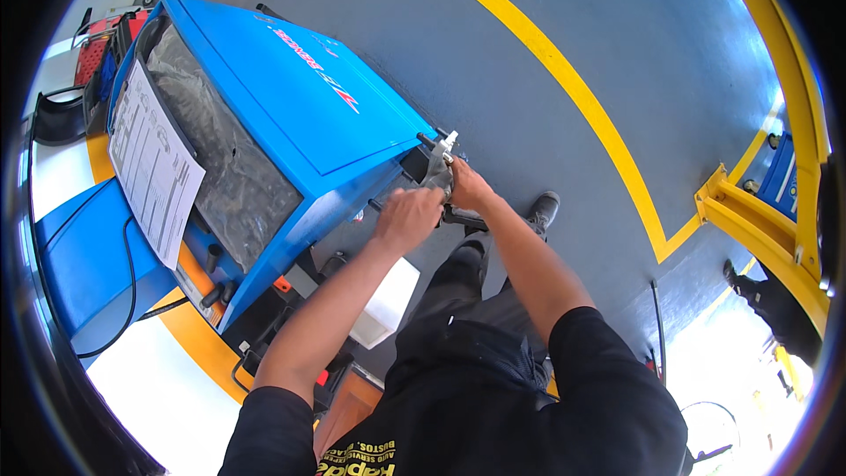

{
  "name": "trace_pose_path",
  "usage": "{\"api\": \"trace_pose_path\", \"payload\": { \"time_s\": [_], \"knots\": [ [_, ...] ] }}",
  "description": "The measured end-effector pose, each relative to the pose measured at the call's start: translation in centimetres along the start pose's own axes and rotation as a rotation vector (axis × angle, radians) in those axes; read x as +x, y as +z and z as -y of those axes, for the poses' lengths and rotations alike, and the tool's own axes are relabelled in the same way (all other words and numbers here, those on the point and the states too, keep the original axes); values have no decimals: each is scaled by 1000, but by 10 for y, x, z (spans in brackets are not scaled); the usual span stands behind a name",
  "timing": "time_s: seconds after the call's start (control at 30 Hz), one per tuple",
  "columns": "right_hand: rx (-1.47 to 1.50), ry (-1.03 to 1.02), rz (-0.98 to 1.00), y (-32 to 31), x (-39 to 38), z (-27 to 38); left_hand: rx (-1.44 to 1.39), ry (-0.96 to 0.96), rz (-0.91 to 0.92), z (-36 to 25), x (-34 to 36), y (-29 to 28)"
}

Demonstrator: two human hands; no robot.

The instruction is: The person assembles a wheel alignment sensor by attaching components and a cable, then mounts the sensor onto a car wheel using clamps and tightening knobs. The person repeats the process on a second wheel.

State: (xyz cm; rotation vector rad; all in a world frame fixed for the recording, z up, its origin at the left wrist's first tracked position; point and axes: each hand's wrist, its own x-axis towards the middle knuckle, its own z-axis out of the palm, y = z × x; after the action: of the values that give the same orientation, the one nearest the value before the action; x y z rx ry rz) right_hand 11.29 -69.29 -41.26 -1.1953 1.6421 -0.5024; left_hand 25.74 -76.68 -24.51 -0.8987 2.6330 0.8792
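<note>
Both my hands are together at the right end of a big blue cabinet (291, 97). My left hand (410, 217) is closed, its fingertips pressed to the lower part of a greyish, limp-looking piece with a white tip (440, 159). My right hand (469, 185) closes on the same piece from the right, just below the white tip. The fingers hide much of it, and its exact kind cannot be made out. Dark pegs (426, 139) stick out from the cabinet's end right beside it.
A printed sheet (152, 163) and a clear plastic cover (225, 154) lie on the cabinet's left side. Below sits a white box (388, 304). Yellow lines (564, 57) cross the grey floor; a yellow steel post (758, 220) stands right, near another person's dark-clothed leg (775, 308).
</note>
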Motion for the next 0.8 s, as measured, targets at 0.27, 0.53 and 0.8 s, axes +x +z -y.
{"api": "trace_pose_path", "payload": {
  "time_s": [0.27,0.53,0.8],
  "knots": [
    [190,-115,-238,5,0,14,156,-450,81,-17,-40,-10],
    [325,-57,-317,22,-9,18,273,-174,134,-9,-27,11],
    [248,44,-284,28,-4,17,233,137,44,-8,-8,3]
  ]
}}
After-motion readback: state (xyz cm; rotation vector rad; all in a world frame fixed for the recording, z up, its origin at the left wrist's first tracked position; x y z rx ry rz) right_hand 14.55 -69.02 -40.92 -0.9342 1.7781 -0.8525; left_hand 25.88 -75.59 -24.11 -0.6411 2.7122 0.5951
